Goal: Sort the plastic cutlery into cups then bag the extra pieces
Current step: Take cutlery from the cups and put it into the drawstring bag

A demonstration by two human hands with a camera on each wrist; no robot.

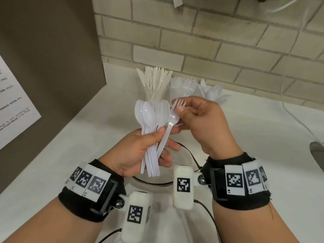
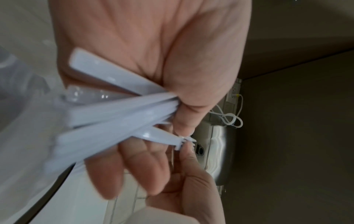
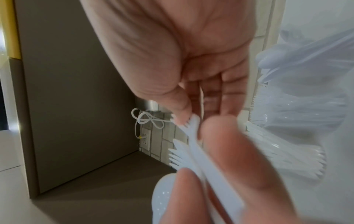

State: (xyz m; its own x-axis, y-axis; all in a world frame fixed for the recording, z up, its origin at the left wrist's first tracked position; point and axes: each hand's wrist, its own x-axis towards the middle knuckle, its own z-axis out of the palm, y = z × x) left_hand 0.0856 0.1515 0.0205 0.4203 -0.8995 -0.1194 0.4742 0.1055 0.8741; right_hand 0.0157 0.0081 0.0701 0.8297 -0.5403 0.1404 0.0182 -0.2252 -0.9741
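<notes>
Up above the white desk (image 1: 73, 155), the left hand (image 1: 140, 151) clenches a bundle of white plastic spoons (image 1: 150, 116), bowls upward. Beside it, the right hand (image 1: 201, 123) pinches a single white fork (image 1: 172, 120) near its tines, its handle touching the bundle.

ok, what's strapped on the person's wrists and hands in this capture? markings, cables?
Both hands, left hand and right hand, are bare, no gloves or sleeves. Each wrist wears a black fabric band carrying white tiles printed with black square fiducial markers. A white rounded camera pod, also marker-tagged, is bolted to each band, with thin black cables trailing off.
</notes>
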